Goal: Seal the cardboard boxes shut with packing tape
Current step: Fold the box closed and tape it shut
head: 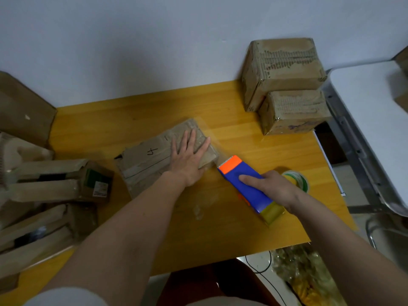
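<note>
Cardboard box (154,160), flat, marked "4": mid-tabletop, toward the left edge. We press our left hand (187,160) flat on its right end, fingers straight and spread. Clear tape (213,143) stretches from that end to the tape dispenser (245,184), blue with an orange tip, just right of the box. Our right hand (272,186) grips the dispenser, forefinger laid along its top. Tape roll (298,178), green and white: beside that hand, near the right edge of the wooden table (220,228). Opened boxes (55,184): left edge. Two taped boxes (284,85), stacked: far right corner.
</note>
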Available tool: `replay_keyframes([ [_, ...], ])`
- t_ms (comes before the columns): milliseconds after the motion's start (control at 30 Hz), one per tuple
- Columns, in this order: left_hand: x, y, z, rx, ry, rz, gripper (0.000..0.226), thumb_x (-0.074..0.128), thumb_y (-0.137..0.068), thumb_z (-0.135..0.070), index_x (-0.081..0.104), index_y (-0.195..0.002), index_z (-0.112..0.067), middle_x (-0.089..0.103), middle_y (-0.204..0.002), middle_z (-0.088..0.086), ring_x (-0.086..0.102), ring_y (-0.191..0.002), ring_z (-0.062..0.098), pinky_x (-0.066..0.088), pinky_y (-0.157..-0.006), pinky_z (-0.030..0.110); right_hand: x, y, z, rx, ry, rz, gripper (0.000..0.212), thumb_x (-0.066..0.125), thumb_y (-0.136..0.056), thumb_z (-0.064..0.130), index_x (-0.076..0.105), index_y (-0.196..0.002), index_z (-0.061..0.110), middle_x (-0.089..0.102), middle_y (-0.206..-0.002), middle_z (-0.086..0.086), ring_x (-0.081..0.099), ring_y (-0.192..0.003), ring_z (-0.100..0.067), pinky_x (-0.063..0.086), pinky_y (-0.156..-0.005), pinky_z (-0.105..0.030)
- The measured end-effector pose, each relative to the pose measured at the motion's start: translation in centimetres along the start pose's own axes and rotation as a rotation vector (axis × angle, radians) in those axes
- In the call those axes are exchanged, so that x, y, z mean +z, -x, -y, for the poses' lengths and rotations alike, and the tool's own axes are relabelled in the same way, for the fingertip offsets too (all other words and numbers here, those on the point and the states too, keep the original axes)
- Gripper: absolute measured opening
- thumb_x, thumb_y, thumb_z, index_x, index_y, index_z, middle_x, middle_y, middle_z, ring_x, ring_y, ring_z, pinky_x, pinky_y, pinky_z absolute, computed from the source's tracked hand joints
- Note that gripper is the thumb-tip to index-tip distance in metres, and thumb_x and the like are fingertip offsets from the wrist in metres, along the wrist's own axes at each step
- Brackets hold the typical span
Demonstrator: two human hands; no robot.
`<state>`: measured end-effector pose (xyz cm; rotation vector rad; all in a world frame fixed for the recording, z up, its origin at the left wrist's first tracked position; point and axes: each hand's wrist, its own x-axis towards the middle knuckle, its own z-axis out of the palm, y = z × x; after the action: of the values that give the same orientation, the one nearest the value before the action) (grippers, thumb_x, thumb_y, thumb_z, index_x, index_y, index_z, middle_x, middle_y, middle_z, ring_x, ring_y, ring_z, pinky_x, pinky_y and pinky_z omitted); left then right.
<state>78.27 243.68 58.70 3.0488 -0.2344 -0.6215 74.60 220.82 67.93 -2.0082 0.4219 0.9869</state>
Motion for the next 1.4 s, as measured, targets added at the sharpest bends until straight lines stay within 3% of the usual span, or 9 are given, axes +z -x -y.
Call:
replay_keyframes([
  [167,-0.4,-0.3,-0.6,-0.048,0.037,0.017,0.087,0.048,-0.096,-0.047,-0.024,-0.146,-0.042,-0.039,-0.152,0.005,-0.036,-0.139,0.03,-0.013,-0.114,0.06,-0.7,-0.3,1.2,0.029,0.025,0.015,0.047,0.07,-0.079,0.053,0.057,-0.072,0.008,0.064,-0.069,-0.009,0.058,-0.058,-0.021,0.041,-0.058,-0.031],
  [267,-0.2,-0.4,-0.6,-0.042,0.04,0.015,0.087,0.048,-0.097,-0.044,-0.024,-0.146,-0.042,-0.039,-0.152,-0.002,-0.036,-0.139,0.032,-0.014,-0.112,0.062,-0.9,-0.7,1.3,0.073,0.04,0.052,0.045,0.067,-0.083,0.049,0.062,-0.088,0.004,0.069,-0.079,-0.011,0.062,-0.066,-0.023,0.045,-0.063,-0.031],
  [400,-0.3,-0.7,-0.5,-0.043,0.047,0.029,0.087,0.046,-0.098,-0.044,-0.026,-0.145,-0.041,-0.039,-0.152,-0.003,-0.036,-0.138,0.034,-0.017,-0.111,0.063,-1.1,-1.3,2.2,0.114,0.071,0.098,0.033,0.065,-0.087,0.04,0.06,-0.088,0.007,0.066,-0.076,-0.009,0.059,-0.063,-0.02,0.042,-0.06,-0.029],
  [500,-0.4,-0.6,-0.5,-0.043,0.054,0.031,0.085,0.045,-0.098,-0.044,-0.025,-0.146,-0.039,-0.039,-0.152,-0.003,-0.036,-0.138,0.034,-0.018,-0.109,0.062,-0.5,-2.1,3.4,0.123,0.173,0.036,0.037,0.066,-0.086,0.043,0.056,-0.093,0.008,0.061,-0.083,-0.009,0.057,-0.07,-0.021,0.04,-0.059,-0.028],
  [667,-0.6,-0.6,-0.7,-0.061,0.064,0.022,0.085,0.045,-0.098,-0.045,-0.025,-0.146,-0.039,-0.039,-0.152,-0.003,-0.036,-0.138,0.034,-0.018,-0.11,0.063,1.1,-2.8,5.6,0.09,0.421,-0.04,0.033,0.058,-0.092,0.039,0.044,-0.076,0.014,0.05,-0.076,-0.005,0.05,-0.073,-0.02,0.038,-0.067,-0.031],
  [933,-0.7,-0.4,-1.6,-0.171,0.141,0.042,0.089,0.047,-0.099,-0.04,-0.032,-0.141,-0.04,-0.041,-0.151,0.0,-0.036,-0.138,0.036,-0.015,-0.11,0.065,2.4,-4.0,6.0,0.121,0.657,-0.138,0.03,0.053,-0.093,0.038,0.045,-0.075,0.015,0.051,-0.079,-0.005,0.053,-0.082,-0.024,0.04,-0.071,-0.033],
  [1100,-0.7,-0.9,-1.1,-0.271,0.172,0.028,0.103,0.056,-0.095,-0.023,-0.037,-0.136,-0.037,-0.043,-0.149,-0.001,-0.036,-0.138,0.036,-0.019,-0.108,0.064,1.3,-3.8,3.0,0.068,0.646,-0.47,0.045,0.046,-0.096,0.048,0.055,-0.099,0.005,0.061,-0.096,-0.012,0.061,-0.095,-0.032,0.047,-0.075,-0.038],
  [1267,-1.5,-0.3,-0.4,-0.22,0.185,0.058,0.128,0.074,-0.077,-0.044,-0.034,-0.144,-0.023,-0.039,-0.152,0.003,-0.033,-0.14,0.033,-0.011,-0.114,0.06,1.9,-6.5,2.3,0.068,0.371,-0.65,0.057,0.054,-0.092,0.047,0.05,-0.118,-0.003,0.064,-0.112,-0.019,0.062,-0.102,-0.039,0.051,-0.084,-0.045],
  [1400,-1.2,0.6,1.4,-0.14,0.111,0.032,0.133,0.064,-0.066,-0.077,-0.025,-0.149,-0.024,-0.03,-0.157,0.002,-0.026,-0.145,0.026,-0.007,-0.118,0.054,3.5,-8.6,1.6,0.107,0.428,-0.661,0.065,0.06,-0.09,0.042,0.041,-0.131,-0.003,0.048,-0.131,-0.021,0.047,-0.122,-0.038,0.043,-0.095,-0.043],
])
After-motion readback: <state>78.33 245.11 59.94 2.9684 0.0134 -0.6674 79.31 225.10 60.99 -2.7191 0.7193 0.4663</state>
